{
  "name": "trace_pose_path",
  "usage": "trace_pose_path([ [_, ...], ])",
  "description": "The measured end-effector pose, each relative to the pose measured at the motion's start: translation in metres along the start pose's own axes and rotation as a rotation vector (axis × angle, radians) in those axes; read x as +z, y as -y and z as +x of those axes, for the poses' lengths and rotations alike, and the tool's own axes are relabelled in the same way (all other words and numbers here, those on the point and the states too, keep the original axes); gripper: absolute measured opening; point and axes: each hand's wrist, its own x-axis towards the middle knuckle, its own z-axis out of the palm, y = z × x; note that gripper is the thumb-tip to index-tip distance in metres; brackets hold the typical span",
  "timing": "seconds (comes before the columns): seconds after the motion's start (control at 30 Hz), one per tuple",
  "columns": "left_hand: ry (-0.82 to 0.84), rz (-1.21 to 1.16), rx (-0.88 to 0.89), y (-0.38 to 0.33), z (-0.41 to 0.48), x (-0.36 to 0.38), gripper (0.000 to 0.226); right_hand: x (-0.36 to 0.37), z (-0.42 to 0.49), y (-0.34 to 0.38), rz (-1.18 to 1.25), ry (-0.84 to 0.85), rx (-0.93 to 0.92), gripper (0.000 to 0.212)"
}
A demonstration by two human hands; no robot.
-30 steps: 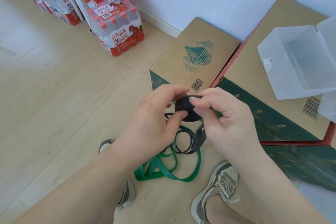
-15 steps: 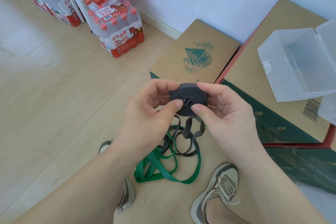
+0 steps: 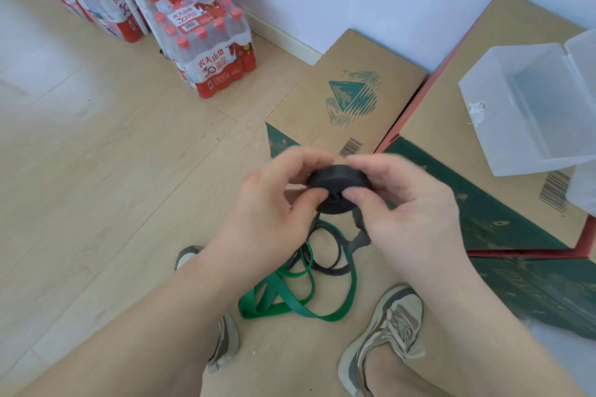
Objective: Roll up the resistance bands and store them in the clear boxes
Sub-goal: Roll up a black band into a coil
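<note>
A black resistance band is wound into a thick flat coil (image 3: 338, 182) held in front of me at mid-frame. My left hand (image 3: 274, 206) grips the coil's left side, its thumb on the near face. My right hand (image 3: 409, 203) grips the right side, thumb beside the left thumb. The band's loose tail (image 3: 332, 255) hangs down to the floor. A green resistance band (image 3: 290, 296) lies in loose loops on the floor between my shoes. An open clear box (image 3: 509, 126) stands on the tall carton at right, its lid tipped back.
A low cardboard carton (image 3: 348, 100) sits beyond my hands against the wall, with a taller carton (image 3: 451, 126) to its right. Shrink-wrapped packs of water bottles (image 3: 206, 51) stand at the back left. My shoes (image 3: 387, 329) rest on the wooden floor.
Both hands have kept turning the coil, taking up more of the black band. The coil now shows its edge more, and the tail on the floor is shorter.
</note>
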Motion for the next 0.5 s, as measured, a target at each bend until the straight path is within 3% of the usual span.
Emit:
trace_pose_path([
  [0.1,-0.076,-0.165,-0.102,-0.002,0.003,0.0,0.038,-0.002,0.003,0.002,0.186,-0.066,0.123,0.036],
  [0.27,-0.12,-0.364,-0.16,-0.002,0.006,-0.001,0.027,0.004,0.002,0.005,0.2,-0.015,0.035,0.048],
  [0.33,-0.081,-0.293,-0.167,-0.001,0.004,0.0,0.024,0.004,0.002,0.001,0.072,-0.019,-0.053,0.047],
  [0.43,-0.069,0.063,0.008,0.002,0.002,-0.001,0.024,0.004,0.0,-0.008,-0.156,0.029,-0.187,0.044],
  [0.5,-0.064,0.178,0.1,0.003,0.001,-0.001,0.029,0.005,0.0,-0.011,-0.229,0.071,-0.217,0.042],
])
